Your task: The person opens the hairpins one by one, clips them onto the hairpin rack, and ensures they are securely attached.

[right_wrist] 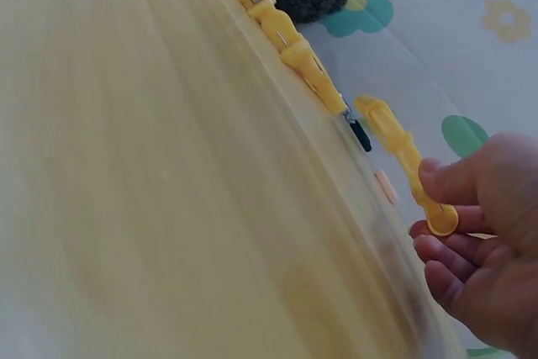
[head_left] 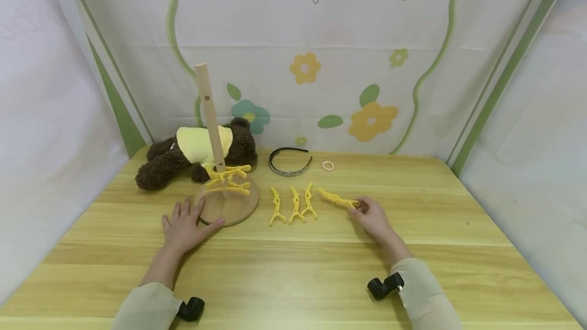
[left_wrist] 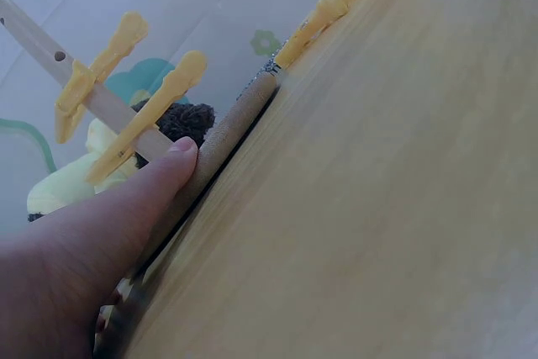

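Note:
My left hand (head_left: 185, 228) rests with fingers spread at the near left edge of a round wooden base (head_left: 236, 213); its thumb lies along the rim. From that base a wooden post (head_left: 209, 116) rises, tilted in the head view. Several yellow hair clips (head_left: 238, 171) are clamped low on the post. My right hand (head_left: 373, 220) pinches another yellow hair clip (head_left: 337, 198) by its handle end, between thumb and fingers. In the right wrist view this clip (right_wrist: 399, 145) points up and away from the hand. Three more clips (head_left: 295, 205) lie in a row between the hands.
A brown teddy bear (head_left: 243, 149) in a yellow shirt lies behind the post. Behind the row of clips lies a glittery black headband (head_left: 288, 172), with a small pale hair tie (head_left: 327, 166) to its right. A flower-printed cloth (head_left: 257, 70) closes off the back of the wooden table (head_left: 298, 279).

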A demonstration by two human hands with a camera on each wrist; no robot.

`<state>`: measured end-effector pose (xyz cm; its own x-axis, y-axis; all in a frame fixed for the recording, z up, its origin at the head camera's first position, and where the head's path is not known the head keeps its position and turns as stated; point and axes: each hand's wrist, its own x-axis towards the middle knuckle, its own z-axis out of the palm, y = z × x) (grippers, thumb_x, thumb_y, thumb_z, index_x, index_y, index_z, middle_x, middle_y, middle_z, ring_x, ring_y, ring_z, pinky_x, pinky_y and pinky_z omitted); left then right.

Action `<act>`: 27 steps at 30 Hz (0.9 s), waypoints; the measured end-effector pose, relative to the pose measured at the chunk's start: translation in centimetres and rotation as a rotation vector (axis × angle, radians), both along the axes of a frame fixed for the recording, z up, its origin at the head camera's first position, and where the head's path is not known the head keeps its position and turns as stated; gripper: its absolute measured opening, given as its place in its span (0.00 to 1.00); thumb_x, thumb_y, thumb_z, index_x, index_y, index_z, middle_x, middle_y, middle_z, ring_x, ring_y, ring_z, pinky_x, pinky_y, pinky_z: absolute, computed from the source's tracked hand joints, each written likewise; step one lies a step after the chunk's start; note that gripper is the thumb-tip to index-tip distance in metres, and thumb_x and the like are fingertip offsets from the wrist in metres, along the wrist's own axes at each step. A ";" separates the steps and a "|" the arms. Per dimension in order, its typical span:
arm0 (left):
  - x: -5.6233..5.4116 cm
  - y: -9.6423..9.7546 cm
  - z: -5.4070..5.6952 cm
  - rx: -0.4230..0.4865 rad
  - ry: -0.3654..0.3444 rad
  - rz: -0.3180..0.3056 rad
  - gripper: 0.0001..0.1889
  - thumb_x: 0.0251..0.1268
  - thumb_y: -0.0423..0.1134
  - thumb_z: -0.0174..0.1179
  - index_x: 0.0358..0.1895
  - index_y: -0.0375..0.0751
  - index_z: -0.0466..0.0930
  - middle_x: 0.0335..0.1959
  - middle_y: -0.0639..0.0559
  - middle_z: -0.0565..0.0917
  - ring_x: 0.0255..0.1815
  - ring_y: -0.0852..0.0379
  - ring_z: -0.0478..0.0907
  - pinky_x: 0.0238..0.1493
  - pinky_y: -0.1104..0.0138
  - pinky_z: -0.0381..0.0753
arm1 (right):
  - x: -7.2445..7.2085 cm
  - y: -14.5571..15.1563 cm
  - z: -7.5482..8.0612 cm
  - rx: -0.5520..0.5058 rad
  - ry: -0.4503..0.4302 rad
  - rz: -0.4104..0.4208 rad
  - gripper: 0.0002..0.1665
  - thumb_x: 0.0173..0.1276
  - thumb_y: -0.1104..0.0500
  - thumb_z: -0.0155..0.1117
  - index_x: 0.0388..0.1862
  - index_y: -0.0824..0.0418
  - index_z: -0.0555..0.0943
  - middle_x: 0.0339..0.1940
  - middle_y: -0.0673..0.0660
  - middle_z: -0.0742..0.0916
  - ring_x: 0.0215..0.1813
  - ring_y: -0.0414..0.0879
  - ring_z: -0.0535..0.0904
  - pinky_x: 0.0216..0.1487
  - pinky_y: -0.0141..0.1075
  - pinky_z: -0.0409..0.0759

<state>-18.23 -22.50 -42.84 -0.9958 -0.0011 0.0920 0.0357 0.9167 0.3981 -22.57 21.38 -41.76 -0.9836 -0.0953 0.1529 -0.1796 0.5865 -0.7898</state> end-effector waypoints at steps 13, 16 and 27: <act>0.2 -0.1 -0.2 0.012 -0.003 0.001 0.49 0.46 0.71 0.45 0.67 0.45 0.45 0.62 0.27 0.45 0.61 0.30 0.36 0.48 0.35 0.28 | -1.1 0.8 3.1 0.050 0.065 0.095 0.21 0.62 0.61 0.55 0.51 0.72 0.69 0.43 0.65 0.77 0.43 0.54 0.72 0.43 0.44 0.71; 0.1 -0.1 -0.3 0.013 -0.002 0.000 0.49 0.46 0.71 0.46 0.68 0.45 0.44 0.62 0.27 0.45 0.61 0.30 0.35 0.47 0.35 0.27 | -1.5 0.5 4.2 0.064 0.090 0.122 0.20 0.62 0.62 0.55 0.51 0.73 0.69 0.41 0.65 0.77 0.41 0.54 0.72 0.41 0.44 0.71; 0.0 -0.1 -0.5 0.009 0.025 0.000 0.48 0.46 0.71 0.45 0.67 0.45 0.46 0.62 0.27 0.46 0.61 0.30 0.37 0.48 0.35 0.29 | -3.1 -0.8 7.9 0.146 0.153 0.107 0.17 0.63 0.61 0.54 0.48 0.70 0.72 0.37 0.61 0.78 0.37 0.51 0.73 0.35 0.41 0.72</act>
